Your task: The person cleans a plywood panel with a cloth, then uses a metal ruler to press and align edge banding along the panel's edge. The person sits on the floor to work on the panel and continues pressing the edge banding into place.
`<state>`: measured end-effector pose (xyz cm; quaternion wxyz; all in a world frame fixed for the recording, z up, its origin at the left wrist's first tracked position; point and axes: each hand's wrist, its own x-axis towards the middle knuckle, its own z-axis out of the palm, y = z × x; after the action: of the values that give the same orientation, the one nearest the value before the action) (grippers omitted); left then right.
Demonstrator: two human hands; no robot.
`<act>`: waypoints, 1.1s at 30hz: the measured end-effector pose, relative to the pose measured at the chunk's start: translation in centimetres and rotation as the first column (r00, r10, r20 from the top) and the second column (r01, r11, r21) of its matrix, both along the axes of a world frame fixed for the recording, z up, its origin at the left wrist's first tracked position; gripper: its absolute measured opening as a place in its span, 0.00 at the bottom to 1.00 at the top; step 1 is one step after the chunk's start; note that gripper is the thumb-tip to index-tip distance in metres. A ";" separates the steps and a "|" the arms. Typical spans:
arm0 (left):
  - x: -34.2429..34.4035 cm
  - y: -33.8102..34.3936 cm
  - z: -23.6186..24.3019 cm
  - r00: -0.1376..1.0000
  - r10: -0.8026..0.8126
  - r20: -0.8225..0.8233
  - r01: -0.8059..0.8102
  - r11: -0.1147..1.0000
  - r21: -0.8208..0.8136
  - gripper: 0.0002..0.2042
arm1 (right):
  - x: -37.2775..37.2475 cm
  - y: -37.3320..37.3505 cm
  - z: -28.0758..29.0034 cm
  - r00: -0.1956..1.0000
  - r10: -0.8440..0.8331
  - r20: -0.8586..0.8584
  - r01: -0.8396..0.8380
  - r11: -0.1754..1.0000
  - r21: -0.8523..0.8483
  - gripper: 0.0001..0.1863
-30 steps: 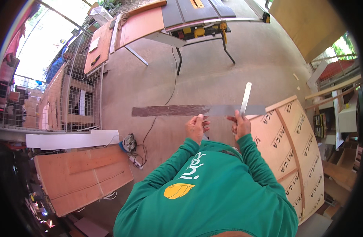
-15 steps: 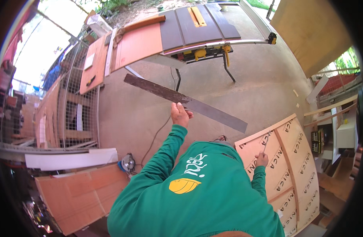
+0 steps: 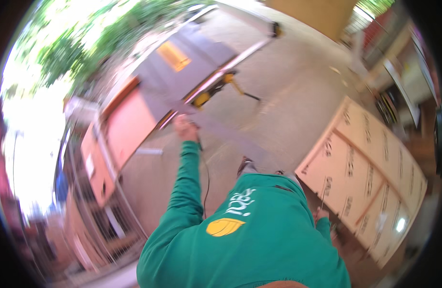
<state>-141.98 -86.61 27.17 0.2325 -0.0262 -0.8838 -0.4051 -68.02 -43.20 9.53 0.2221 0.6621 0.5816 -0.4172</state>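
My left hand (image 3: pixel 185 127), blurred by motion, is closed on a long thin flat strip (image 3: pixel 228 133). The strip slants across the front of me, its lower part grey and smeared against the floor. Beyond it stands a table saw (image 3: pixel 194 50) with a grey top and a yellow insert. Down at my right side, my right hand (image 3: pixel 320 214) is closed on a thin dark rod (image 3: pixel 324 196) whose kind I cannot make out. That hand is beside the near edge of a framed plywood panel (image 3: pixel 365 163) with dark print.
An orange-pink board (image 3: pixel 127 127) adjoins the saw on the left. Beyond that are a wire-mesh rack (image 3: pixel 125 216) and stacked boards. A dark cord (image 3: pixel 206 180) runs over the concrete floor (image 3: pixel 283 110). Shelves with timber (image 3: pixel 399 86) line the right.
My view has swung round, so the saw appears farther left and the panel lower right. The left hand with the strip has shifted left and up. Both hands keep hold of their things.
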 end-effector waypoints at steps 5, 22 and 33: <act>-25.5 -20.3 -3.6 0.845 -0.425 -0.326 -0.017 0.587 -0.809 0.28 | -7.4 -9.2 -3.0 0.955 -0.282 -0.087 0.285 0.958 0.024 0.28; -35.4 -9.7 -2.1 0.552 0.035 0.833 -0.045 0.999 -0.012 0.34 | -15.6 -26.9 7.9 0.786 -0.607 0.121 0.590 0.794 0.146 0.29; -12.5 12.9 0.3 0.552 -0.793 0.259 0.768 0.604 0.213 0.20 | -31.8 -16.9 17.5 0.879 -0.414 -0.236 0.474 0.813 0.339 0.24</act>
<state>-154.44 -73.72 27.51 -0.1205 -0.3389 -0.7898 -0.4968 -99.83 -60.11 27.01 -0.0616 0.7766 0.4961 -0.3834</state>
